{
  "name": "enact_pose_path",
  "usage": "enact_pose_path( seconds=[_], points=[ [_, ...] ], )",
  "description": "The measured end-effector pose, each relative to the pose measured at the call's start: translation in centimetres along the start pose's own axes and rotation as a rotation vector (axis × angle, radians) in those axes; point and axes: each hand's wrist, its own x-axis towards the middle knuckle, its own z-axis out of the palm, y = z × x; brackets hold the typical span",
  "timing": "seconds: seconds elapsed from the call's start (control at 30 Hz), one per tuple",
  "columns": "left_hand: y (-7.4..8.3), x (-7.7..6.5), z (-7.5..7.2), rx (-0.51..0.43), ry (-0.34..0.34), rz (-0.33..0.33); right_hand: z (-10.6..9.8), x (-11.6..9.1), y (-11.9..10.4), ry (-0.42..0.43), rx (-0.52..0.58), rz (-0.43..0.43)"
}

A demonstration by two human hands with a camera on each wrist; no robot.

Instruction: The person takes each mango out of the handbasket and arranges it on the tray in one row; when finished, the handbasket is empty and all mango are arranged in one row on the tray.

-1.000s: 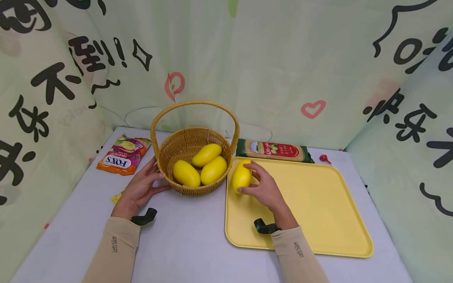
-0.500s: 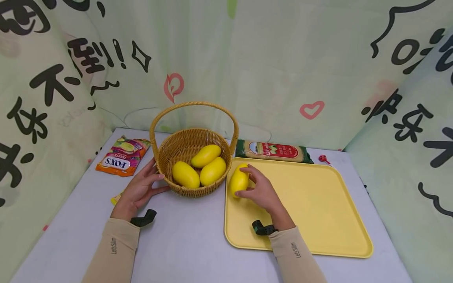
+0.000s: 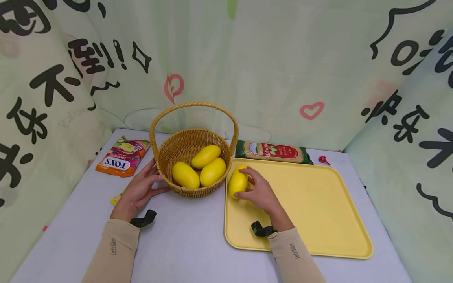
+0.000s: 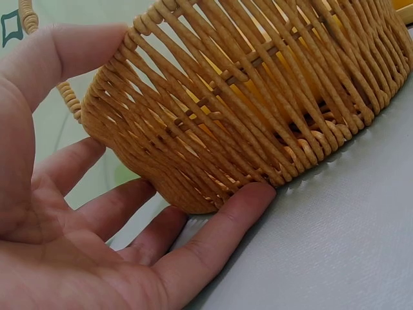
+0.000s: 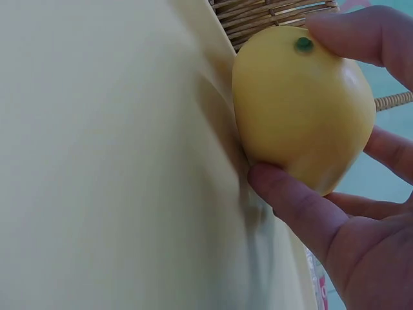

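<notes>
Since the earliest frame, one yellow mango [image 3: 238, 181] has been shifted slightly toward the person and the left edge of the one yellow tray [image 3: 311, 204]; the three other mangoes [image 3: 213, 172] have been left lying together in the one wicker basket [image 3: 196, 192]. The shifted mango is held in the right hand [image 3: 257, 190], gripped between thumb and fingers over the tray's left end; whether the tray is touched by it cannot be told. The left hand [image 3: 137, 192] is laid against the basket's left side with fingers spread wide, one digit set at the rim and another low on the wall. Beyond the tray, one pasta packet [image 3: 274, 151] and one red lollipop [image 3: 323, 159] are seen; left of the basket, one Fox's pouch [image 3: 124, 155] is laid flat; one small yellow packet [image 3: 115, 199] is partly hidden by the left wrist.
</notes>
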Motion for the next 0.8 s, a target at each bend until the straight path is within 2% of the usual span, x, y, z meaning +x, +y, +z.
enact_pose_path(
  seconds=[0.4,0.8],
  points=[
    [-0.09,0.14,0.04,-0.001,0.021,-0.01,-0.31,0.05,0.17,-0.041,0.039,0.05],
    [-0.06,0.04,0.01,0.005,0.006,-0.005,-0.9,0.04,0.22,0.004,-0.026,0.112]
  ],
)
